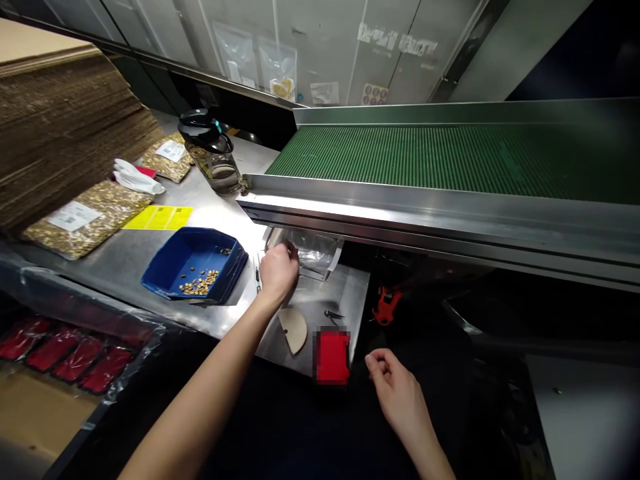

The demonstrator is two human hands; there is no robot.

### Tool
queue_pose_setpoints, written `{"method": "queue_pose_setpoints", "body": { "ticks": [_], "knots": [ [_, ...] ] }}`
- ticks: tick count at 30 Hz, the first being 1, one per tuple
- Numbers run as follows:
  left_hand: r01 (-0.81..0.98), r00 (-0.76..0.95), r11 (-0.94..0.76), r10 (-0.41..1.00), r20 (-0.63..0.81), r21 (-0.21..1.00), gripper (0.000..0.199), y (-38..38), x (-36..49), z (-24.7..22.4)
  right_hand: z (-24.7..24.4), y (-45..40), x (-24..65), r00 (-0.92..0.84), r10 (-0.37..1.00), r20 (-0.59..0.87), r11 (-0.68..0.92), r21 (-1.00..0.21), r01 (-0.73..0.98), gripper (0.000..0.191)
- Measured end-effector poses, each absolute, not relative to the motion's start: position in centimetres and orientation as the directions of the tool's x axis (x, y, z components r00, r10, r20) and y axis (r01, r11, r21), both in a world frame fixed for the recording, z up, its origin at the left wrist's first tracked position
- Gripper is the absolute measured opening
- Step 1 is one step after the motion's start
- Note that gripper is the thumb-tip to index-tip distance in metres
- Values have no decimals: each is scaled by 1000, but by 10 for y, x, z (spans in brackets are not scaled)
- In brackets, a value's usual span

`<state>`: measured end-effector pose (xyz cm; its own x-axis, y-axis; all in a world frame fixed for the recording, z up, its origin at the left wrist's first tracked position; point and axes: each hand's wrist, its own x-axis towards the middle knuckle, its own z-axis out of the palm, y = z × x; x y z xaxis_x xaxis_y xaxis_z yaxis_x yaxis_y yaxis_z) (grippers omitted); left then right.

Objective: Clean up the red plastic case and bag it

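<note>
My left hand (280,268) reaches under the conveyor's near edge, its fingers curled together on a clear plastic bag (315,250) lying there. The fingertips are partly hidden. My right hand (399,388) is in front of the dark area past the table's corner, thumb and forefinger pressed together; whether something small is between them does not show. Between the hands lie a beige flat half-round piece (294,330), a small dark metal tool (333,315) and a red object with a dark edge (333,358), blurred by pixelation. Left of my left hand stands a blue bin (173,263) holding small brass-coloured parts (201,283).
A green ribbed conveyor (400,157) in a metal frame crosses the right side. A water jug (213,153), yellow labels (159,217), a white glove (137,177), bags of brass parts (90,207) and stacked cardboard (65,120) stand left. Red packets (70,350) fill a box at lower left.
</note>
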<state>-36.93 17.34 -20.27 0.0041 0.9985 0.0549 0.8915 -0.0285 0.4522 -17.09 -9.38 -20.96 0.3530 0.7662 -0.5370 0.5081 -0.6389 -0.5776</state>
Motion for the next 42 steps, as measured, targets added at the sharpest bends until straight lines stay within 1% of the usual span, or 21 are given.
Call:
{"method": "queue_pose_setpoints", "body": {
  "ticks": [2,4,5,8,9,10,12,14,17,21,24,27,28,29,32,33,35,36,39,41,42],
  "knots": [
    [896,39,-70,996,79,439,22,158,-374,-200,-210,-102,-169,375,760,-531,-650,-615,446,48],
    [901,72,-111,992,108,420,24,149,-374,-199,-209,-105,-171,357,769,-530,-639,-653,407,49],
    [905,85,-126,989,117,407,27,148,-371,-199,-209,-105,-174,340,779,-527,-627,-665,405,49],
    [919,120,-153,987,110,365,47,159,-358,-202,-206,-99,-184,286,810,-512,-586,-684,436,48],
    [922,130,-157,987,99,355,48,166,-353,-204,-204,-98,-187,272,819,-504,-572,-688,446,48],
    [924,135,-157,987,87,348,44,174,-350,-206,-203,-98,-189,263,826,-498,-562,-693,452,48],
    [928,127,-146,989,76,342,29,186,-348,-208,-202,-101,-191,259,831,-491,-554,-701,448,49],
    [928,117,-140,989,86,346,17,188,-353,-209,-205,-108,-190,268,829,-492,-559,-708,430,50],
    [914,134,-176,981,139,366,17,169,-366,-209,-212,-121,-185,288,819,-495,-573,-720,390,49],
    [874,206,-280,954,217,398,23,136,-379,-211,-213,-125,-187,276,823,-496,-567,-742,358,48],
    [852,268,-351,930,253,388,29,130,-379,-214,-203,-113,-194,229,847,-479,-531,-759,377,46],
    [816,374,-458,884,281,353,50,140,-375,-219,-189,-99,-201,169,884,-435,-463,-775,430,42],
    [798,411,-496,863,293,342,53,145,-375,-220,-185,-96,-203,159,895,-417,-442,-777,448,41],
    [780,440,-529,844,308,335,50,149,-376,-221,-183,-94,-204,155,903,-401,-425,-777,464,40],
    [735,469,-591,797,380,333,27,153,-383,-222,-181,-96,-204,165,911,-378,-409,-781,472,39],
    [722,463,-604,784,413,338,23,150,-387,-222,-182,-98,-204,169,909,-381,-415,-786,459,39],
    [690,445,-632,755,481,352,19,138,-393,-221,-184,-97,-205,180,899,-399,-438,-811,389,41],
    [670,441,-650,737,513,358,17,129,-396,-219,-185,-93,-206,182,892,-414,-452,-832,323,42],
    [586,467,-725,667,580,363,16,92,-402,-214,-184,-64,-213,143,874,-464,-471,-882,16,51],
    [514,517,-783,609,601,351,22,66,-405,-211,-182,-35,-218,76,867,-492,-476,-864,-167,60],
    [476,549,-811,576,606,340,25,54,-406,-210,-180,-21,-220,39,866,-498,-480,-851,-213,62]
  ]
}}
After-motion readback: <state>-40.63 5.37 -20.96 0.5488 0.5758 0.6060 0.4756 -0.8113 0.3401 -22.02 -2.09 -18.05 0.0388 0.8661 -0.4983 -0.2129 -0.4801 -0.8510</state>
